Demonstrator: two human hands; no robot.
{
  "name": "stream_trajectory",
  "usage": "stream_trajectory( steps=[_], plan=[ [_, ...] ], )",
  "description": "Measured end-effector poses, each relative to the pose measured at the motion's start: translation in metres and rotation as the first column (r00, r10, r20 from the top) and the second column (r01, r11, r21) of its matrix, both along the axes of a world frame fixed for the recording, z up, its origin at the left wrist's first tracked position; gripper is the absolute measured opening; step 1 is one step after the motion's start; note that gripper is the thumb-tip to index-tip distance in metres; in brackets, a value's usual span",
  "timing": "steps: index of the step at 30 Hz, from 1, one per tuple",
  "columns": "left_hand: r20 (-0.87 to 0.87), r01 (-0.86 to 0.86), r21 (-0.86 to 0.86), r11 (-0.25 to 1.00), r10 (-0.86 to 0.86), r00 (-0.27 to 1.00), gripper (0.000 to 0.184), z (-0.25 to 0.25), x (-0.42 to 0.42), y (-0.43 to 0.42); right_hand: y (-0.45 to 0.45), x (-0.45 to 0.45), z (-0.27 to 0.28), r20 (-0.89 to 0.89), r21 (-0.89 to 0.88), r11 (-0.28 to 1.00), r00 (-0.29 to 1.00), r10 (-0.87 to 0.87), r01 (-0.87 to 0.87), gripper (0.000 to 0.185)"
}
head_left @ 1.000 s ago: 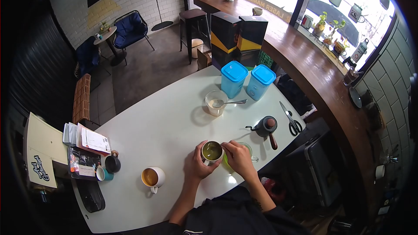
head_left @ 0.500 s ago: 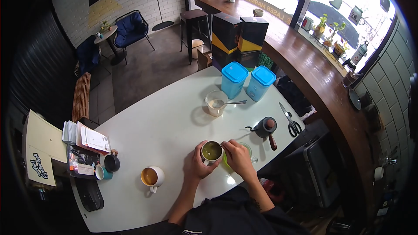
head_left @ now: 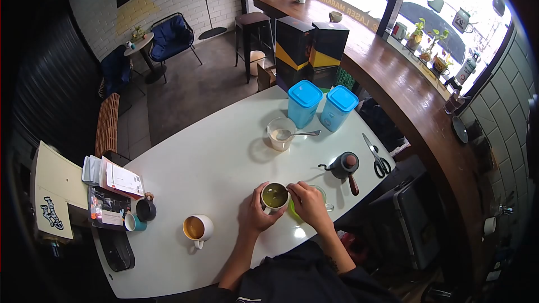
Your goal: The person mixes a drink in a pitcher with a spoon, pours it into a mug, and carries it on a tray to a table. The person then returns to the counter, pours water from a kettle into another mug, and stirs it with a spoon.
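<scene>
A mug of green liquid (head_left: 274,196) is near the front of the white table. My left hand (head_left: 259,215) wraps around its left side. My right hand (head_left: 307,204) is closed at the mug's right edge, fingertips by the rim; its handle, if there, is hidden by the fingers. Partly behind my right hand, a green-tinted glass cup (head_left: 320,192) shows its rim and clear handle. To the left stands a white mug of brown drink (head_left: 208,226). Further back, a clear cup (head_left: 279,141) has a spoon (head_left: 304,133) resting in it.
A dark gooseneck kettle (head_left: 343,164) and scissors (head_left: 380,160) lie toward the right edge. Two blue-lidded canisters (head_left: 304,113) stand at the back before tall black boxes (head_left: 293,50). Dark and teal cups (head_left: 135,223), papers and a black case (head_left: 119,251) occupy the left.
The whole view has shifted slightly, with the scene sitting a little further right. Both hands keep their places on the mug of green liquid.
</scene>
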State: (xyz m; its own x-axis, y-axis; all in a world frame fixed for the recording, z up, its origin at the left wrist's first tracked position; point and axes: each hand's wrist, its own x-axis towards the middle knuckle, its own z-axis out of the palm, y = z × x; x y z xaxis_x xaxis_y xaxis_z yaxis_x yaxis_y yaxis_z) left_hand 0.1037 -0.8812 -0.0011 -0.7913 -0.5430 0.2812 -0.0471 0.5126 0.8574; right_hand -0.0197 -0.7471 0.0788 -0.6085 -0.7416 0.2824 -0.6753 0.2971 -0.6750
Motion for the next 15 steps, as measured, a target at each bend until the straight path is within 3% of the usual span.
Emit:
stream_trajectory(
  steps=[8, 15],
  plan=[
    [0.074, -0.037, -0.054, 0.998, 0.041, 0.996, 0.085, 0.007, 0.002, 0.0, 0.003, 0.002, 0.0, 0.064, 0.001, 0.984, 0.982, 0.175, -0.176, 0.013],
    [0.095, -0.065, -0.136, 0.989, 0.079, 0.992, 0.083, 0.01, 0.001, 0.0, -0.004, -0.001, 0.002, 0.035, -0.014, 0.999, 0.999, 0.04, -0.039, 0.014]
  ],
)
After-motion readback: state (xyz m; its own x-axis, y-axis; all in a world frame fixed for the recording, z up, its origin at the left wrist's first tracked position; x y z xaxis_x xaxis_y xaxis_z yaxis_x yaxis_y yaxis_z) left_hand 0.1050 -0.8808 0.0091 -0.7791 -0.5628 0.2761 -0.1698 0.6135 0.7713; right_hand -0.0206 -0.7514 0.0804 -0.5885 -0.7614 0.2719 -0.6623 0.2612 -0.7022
